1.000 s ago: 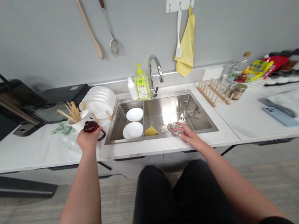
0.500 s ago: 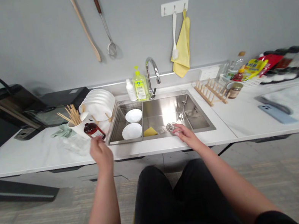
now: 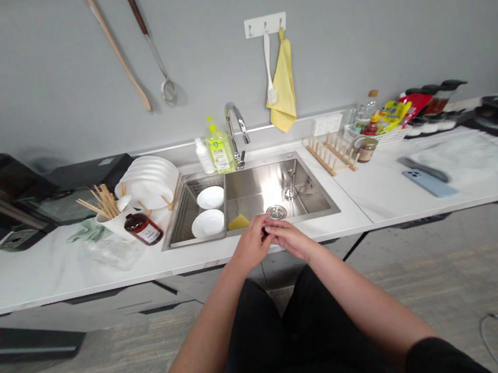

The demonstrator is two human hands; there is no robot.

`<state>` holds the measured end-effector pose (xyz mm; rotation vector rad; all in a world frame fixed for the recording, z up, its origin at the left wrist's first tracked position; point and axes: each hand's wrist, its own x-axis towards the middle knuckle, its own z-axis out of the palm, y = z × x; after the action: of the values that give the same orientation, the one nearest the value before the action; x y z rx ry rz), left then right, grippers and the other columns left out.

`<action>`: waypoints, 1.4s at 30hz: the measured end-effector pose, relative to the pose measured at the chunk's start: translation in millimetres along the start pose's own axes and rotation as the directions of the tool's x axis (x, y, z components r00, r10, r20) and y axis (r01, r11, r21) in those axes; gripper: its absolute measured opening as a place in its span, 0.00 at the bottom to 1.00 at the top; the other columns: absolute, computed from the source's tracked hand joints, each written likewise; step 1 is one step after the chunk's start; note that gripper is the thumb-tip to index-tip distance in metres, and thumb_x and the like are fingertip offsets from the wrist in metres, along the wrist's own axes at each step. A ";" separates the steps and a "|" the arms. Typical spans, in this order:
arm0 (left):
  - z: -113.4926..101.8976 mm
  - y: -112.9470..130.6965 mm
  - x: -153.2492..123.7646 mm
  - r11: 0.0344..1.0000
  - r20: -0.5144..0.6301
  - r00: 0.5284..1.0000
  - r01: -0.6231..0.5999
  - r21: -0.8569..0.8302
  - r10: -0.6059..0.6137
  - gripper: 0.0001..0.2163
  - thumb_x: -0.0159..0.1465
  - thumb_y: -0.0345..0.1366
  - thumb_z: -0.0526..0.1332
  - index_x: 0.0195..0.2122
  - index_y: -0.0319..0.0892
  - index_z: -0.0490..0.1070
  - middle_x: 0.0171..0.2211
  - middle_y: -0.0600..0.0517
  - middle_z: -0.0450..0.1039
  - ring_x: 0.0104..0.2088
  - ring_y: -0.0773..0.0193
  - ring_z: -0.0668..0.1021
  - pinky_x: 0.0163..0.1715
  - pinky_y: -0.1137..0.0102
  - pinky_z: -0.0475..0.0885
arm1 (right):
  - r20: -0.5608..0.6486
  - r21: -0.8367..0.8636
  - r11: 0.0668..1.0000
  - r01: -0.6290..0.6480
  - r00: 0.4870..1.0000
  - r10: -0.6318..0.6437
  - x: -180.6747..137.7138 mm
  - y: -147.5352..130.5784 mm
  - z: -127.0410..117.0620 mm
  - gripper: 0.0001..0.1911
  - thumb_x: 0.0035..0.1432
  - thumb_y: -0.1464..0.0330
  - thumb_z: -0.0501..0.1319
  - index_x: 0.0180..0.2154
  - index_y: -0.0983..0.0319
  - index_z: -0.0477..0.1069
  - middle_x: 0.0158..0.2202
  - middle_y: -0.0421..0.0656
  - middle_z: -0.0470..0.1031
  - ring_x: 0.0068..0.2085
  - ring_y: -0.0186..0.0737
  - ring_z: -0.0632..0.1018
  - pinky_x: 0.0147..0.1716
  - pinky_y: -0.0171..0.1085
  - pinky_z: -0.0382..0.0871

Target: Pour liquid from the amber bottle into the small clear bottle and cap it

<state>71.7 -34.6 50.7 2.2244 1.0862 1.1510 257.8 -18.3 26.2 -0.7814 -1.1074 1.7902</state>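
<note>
My left hand (image 3: 251, 247) and my right hand (image 3: 288, 238) meet at the front rim of the steel sink (image 3: 322, 194). Their fingers are curled and touch each other over a small dark thing I cannot make out. Just behind them in the basin lie a drain strainer (image 3: 276, 212) and a yellow sponge (image 3: 238, 222). Two white bowls (image 3: 208, 223) sit in the sink's left rack. A brown bottle (image 3: 142, 228) stands alone on the counter left of the sink, beside a white cup of chopsticks (image 3: 110, 218).
Stacked white plates (image 3: 147, 182) lean behind the cup. A green soap bottle (image 3: 219, 150) and the faucet (image 3: 236, 131) stand behind the sink. Right of the sink are a wooden rack (image 3: 333, 155), a blue phone (image 3: 426, 183) and food packets. A yellow cloth (image 3: 282, 87) hangs on the wall.
My left hand let go of the brown bottle on the counter and swung right to meet my right hand, which drew back from the drain to the sink's front rim.
</note>
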 end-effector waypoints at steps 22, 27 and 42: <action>-213.8 -123.5 -120.7 0.408 -0.757 0.381 0.898 0.166 -0.531 0.19 0.67 0.48 0.69 0.54 0.43 0.81 0.41 0.42 0.85 0.43 0.45 0.85 0.50 0.56 0.77 | -0.179 -0.747 0.661 0.067 0.938 -0.296 36.0 -8.7 -74.2 0.23 0.56 0.44 0.73 0.38 0.57 0.87 0.29 0.42 0.83 0.32 0.47 0.78 0.34 0.42 0.69; -213.0 -136.2 -117.1 0.387 -0.763 0.374 0.905 0.176 -0.528 0.19 0.67 0.49 0.69 0.54 0.45 0.79 0.50 0.39 0.86 0.49 0.41 0.85 0.53 0.53 0.77 | -0.198 -0.753 0.655 0.053 0.932 -0.303 36.5 -2.0 -76.5 0.22 0.58 0.44 0.71 0.37 0.55 0.86 0.29 0.41 0.82 0.33 0.49 0.78 0.37 0.42 0.67; -273.3 -122.9 -168.3 0.329 -0.908 0.264 0.932 0.153 -0.325 0.41 0.64 0.53 0.73 0.71 0.37 0.62 0.67 0.28 0.72 0.69 0.29 0.75 0.71 0.39 0.69 | -0.208 -0.718 0.692 0.080 0.923 -0.324 30.3 -3.3 -77.9 0.24 0.57 0.42 0.71 0.35 0.56 0.83 0.28 0.41 0.80 0.32 0.48 0.77 0.38 0.43 0.68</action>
<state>-267.2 -91.1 44.5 1.0049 2.9653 1.3121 311.2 38.5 -4.5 -1.2834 -1.5945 0.9606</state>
